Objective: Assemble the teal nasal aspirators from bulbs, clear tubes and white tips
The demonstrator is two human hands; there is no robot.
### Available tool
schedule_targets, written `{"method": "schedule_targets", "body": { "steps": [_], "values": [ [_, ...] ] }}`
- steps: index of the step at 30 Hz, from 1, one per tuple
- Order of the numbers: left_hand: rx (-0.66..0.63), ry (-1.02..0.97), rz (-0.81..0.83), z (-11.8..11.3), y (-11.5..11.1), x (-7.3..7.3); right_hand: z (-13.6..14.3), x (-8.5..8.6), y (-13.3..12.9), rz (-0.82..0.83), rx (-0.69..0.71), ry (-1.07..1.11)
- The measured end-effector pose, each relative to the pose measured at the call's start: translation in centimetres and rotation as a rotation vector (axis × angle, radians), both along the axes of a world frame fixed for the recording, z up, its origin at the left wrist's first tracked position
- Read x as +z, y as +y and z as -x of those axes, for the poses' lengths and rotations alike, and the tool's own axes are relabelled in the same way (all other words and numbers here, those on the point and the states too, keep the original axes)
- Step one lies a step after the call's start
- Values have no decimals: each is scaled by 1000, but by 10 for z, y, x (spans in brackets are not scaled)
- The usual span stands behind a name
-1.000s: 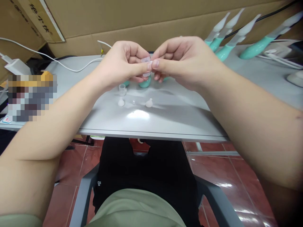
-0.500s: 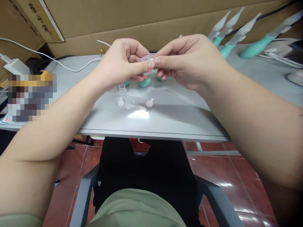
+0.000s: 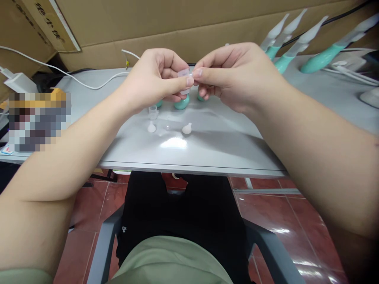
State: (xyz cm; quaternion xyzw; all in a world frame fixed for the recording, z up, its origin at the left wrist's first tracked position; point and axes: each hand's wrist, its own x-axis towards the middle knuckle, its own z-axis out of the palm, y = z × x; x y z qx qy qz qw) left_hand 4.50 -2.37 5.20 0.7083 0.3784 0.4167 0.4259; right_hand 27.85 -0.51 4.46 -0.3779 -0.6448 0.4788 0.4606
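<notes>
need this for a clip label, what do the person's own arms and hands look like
The left hand and right hand are bare, with no gloves, rings or watch showing. A pale green short sleeve shows on the left arm; no right sleeve shows.

No text legible: dark characters (image 3: pixel 49 23) on cardboard (image 3: pixel 118 23), white print (image 3: pixel 124 229) on black trousers (image 3: pixel 177 213), sticker (image 3: pixel 7 150) on table (image 3: pixel 225 156), all unclear

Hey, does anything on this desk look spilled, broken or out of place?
Nothing clearly stands out: the small white funnel-shaped piece lies loose on the desk, and I see no spill. The clear piece in the left hand is partly hidden, so I can't judge damage there.
</notes>
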Motion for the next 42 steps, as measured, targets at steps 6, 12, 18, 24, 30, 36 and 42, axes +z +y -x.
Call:
{"method": "schedule_targets", "body": {
  "steps": [6, 12, 18, 24, 30, 36, 42],
  "values": [
    [32, 55, 0, 2, -2, 2, -3, 3, 0, 19, 47, -4],
    [20, 63, 20, 0, -10, 4, -7, 4, 5, 165, 194, 53],
    [30, 92, 59, 10, 1, 3, -10, 12, 4, 231, 174, 97],
    [-88, 141, -65, 12, 6, 2, -14, 9, 1, 45, 199, 9],
    [-38, 352, -285, 3, -7, -1, -15, 17, -4, 30, 255, -369],
    [-60, 563, -392, 2, -7, 2, -33, 10, 15, 12, 376, -637],
    [-119, 631, -432, 2, -5, 0, -41, 3, 28, 27, 399, -583]
  ]
}}
